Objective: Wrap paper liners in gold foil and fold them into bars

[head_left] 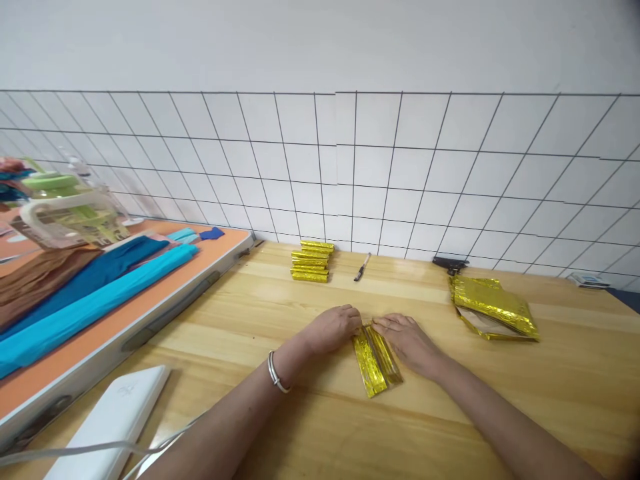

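A piece of gold foil sheet [373,367] lies on the wooden table [270,433], creased lengthwise into strips. At its far left corner, my left hand [334,328] has its fingers curled down and pressed together on the foil's edge. My right hand [407,339] rests over the far right part of the same sheet, fingers close together with the tips at its far edge. Both hands are nearly touching. Beyond them sits a stack of narrow folded gold strips [311,261], near the wall.
A pen [363,267] lies beside the strips. Gold foil packs [493,307] and a black clip [450,263] are at the right. A white device [115,420] with a cable is near left. Blue cloth [100,293] covers part of an orange surface [223,250].
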`<state>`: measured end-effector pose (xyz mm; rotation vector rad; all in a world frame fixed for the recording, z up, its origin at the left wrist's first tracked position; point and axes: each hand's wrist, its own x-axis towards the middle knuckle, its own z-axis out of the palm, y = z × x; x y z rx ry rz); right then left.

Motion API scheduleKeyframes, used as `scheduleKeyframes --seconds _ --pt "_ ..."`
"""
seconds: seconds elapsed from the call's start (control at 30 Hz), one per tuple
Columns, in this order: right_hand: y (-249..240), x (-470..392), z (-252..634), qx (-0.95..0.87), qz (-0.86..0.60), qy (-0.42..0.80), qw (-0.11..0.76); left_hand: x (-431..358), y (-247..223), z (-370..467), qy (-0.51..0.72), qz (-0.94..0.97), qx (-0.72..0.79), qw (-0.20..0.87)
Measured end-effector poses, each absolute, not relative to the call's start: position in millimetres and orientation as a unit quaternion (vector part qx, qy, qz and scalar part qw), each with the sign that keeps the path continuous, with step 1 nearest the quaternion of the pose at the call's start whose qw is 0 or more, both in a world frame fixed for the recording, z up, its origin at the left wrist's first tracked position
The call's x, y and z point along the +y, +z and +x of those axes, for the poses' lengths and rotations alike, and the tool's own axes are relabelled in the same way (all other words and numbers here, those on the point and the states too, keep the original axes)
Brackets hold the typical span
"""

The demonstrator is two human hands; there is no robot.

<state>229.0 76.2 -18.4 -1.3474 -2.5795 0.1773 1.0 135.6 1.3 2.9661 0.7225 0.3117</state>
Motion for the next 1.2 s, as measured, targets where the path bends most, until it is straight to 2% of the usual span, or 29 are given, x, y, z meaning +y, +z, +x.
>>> scheduleKeyframes --seconds 0.3,1.2 --pt "-6.8 74.8 232.5 -0.896 -0.433 0.063 0.073 89.5 -8.9 -28.4 0.104 0.942 0.319 0.03" --pt "-16.7 58.4 232.9 -0.896 -0.435 0.065 0.054 69.8 -11.5 -5.7 0.089 0.949 0.3 0.042"
